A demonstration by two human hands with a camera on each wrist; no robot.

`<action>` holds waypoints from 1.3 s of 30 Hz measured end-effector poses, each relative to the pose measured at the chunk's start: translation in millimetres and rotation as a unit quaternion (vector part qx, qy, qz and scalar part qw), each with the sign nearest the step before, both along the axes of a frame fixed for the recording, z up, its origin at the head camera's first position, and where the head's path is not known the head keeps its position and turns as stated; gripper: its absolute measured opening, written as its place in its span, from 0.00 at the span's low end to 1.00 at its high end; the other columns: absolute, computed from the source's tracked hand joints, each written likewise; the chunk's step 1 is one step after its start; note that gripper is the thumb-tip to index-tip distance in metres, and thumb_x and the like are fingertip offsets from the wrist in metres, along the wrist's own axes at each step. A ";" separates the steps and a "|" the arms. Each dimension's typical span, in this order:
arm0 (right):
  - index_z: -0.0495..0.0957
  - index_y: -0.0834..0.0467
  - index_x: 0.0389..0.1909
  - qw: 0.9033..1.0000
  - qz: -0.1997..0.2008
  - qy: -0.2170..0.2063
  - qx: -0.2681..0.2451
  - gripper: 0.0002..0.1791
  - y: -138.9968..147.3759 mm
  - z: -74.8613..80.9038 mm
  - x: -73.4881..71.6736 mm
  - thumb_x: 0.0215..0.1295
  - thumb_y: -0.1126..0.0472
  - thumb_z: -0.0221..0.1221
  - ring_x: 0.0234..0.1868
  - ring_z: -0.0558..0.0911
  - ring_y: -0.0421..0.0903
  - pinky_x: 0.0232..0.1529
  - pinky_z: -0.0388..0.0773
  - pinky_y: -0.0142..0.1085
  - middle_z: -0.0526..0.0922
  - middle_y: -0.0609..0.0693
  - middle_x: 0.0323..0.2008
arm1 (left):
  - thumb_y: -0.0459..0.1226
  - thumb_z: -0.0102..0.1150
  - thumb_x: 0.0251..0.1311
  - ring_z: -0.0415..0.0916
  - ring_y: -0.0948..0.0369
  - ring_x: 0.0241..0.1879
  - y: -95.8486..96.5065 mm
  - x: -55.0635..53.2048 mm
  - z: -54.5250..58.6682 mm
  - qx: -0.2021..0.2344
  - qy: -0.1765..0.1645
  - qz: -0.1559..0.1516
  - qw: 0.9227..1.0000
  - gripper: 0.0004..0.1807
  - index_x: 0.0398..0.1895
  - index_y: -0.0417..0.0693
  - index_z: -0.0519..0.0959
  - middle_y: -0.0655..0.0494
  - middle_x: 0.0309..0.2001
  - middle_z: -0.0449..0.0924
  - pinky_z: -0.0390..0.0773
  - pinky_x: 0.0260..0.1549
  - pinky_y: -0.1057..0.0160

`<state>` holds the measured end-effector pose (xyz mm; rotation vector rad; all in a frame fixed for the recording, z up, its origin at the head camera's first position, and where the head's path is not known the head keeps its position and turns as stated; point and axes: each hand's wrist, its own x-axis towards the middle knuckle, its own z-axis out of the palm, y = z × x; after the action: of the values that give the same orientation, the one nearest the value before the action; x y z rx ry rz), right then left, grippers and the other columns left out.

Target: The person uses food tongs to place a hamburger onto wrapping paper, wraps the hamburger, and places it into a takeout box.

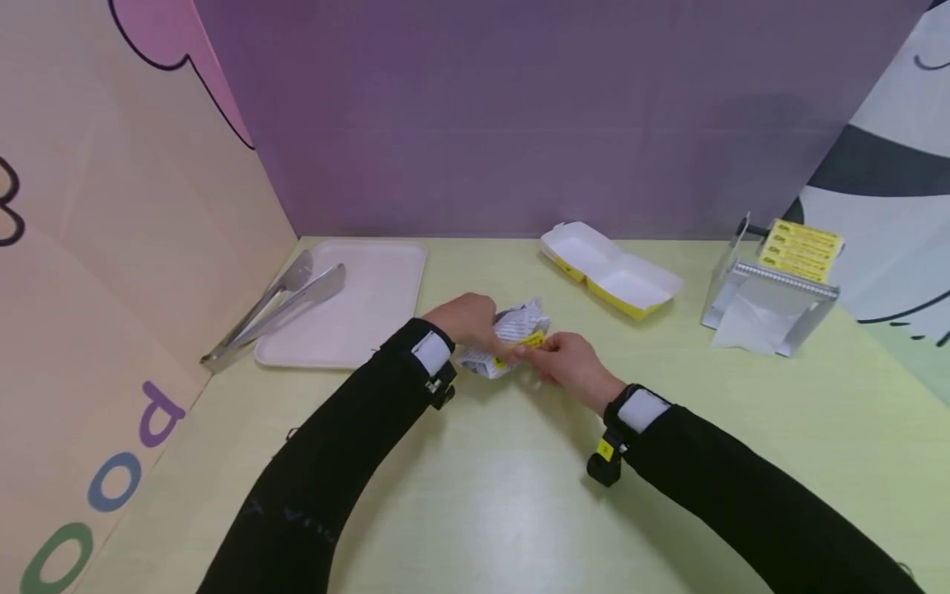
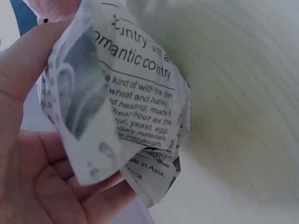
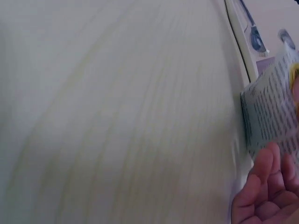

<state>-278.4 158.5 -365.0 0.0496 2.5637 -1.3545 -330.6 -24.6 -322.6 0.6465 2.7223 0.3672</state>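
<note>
A crumpled bundle wrapped in newsprint-patterned paper (image 1: 525, 320) lies between my hands over the table, and what is inside is hidden. My left hand (image 1: 463, 320) grips it from the left; in the left wrist view, thumb and fingers curl round the printed paper (image 2: 140, 93). A yellow sticker (image 1: 533, 339) runs along the near side of the bundle. My right hand (image 1: 579, 367) pinches at this sticker, its fingertips meeting the left fingers there. In the right wrist view, the curled right fingers (image 3: 264, 163) lie against the paper.
A pale tray (image 1: 371, 305) with metal tongs (image 1: 278, 307) across its left side stands at the back left. Behind the bundle is an unfolded white-and-yellow box (image 1: 631, 280). A metal holder (image 1: 805, 289) with yellow stickers (image 1: 801, 247) is at the right. Walls border the table.
</note>
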 end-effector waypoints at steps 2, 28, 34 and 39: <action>0.73 0.60 0.27 1.000 0.016 0.005 0.017 0.22 5.2 1.2 -1.1 0.63 0.45 0.63 0.22 0.70 0.42 0.24 0.66 0.32 0.73 0.47 0.18 | 0.60 0.70 0.46 0.77 0.60 0.30 1.5 2.8 2.1 -0.005 0.007 -0.007 1.000 0.31 0.38 0.44 0.74 0.53 0.33 0.78 0.75 0.29 0.66; 0.73 0.59 0.31 0.907 0.179 0.264 0.274 0.23 22.9 20.7 -7.7 0.49 0.48 0.73 0.24 0.73 0.43 0.25 0.69 0.35 0.77 0.48 0.24 | 0.50 0.77 0.43 0.77 0.63 0.30 2.2 15.3 -2.9 0.003 0.047 -0.059 0.997 0.25 0.38 0.45 0.79 0.58 0.32 0.79 0.76 0.30 0.67; 0.73 0.59 0.31 0.916 0.175 0.212 0.293 0.24 26.5 20.4 0.2 0.52 0.46 0.72 0.23 0.72 0.43 0.23 0.68 0.35 0.76 0.48 0.23 | 0.54 0.76 0.43 0.74 0.62 0.33 7.8 30.1 -3.5 -0.044 0.120 -0.096 0.987 0.30 0.41 0.43 0.79 0.56 0.36 0.78 0.75 0.35 0.65; 0.76 0.64 0.42 0.910 0.193 0.193 0.311 0.29 34.6 34.2 14.4 0.52 0.44 0.71 0.28 0.78 0.46 0.28 0.75 0.38 0.82 0.52 0.30 | 0.59 0.72 0.46 0.74 0.61 0.35 1.6 46.5 -1.5 -0.013 0.135 -0.103 0.985 0.34 0.45 0.41 0.79 0.53 0.40 0.79 0.77 0.38 0.63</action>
<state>-264.0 193.1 -330.8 -0.6374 2.9993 -0.3981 -284.1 -23.0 -324.1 1.0287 2.8666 0.2060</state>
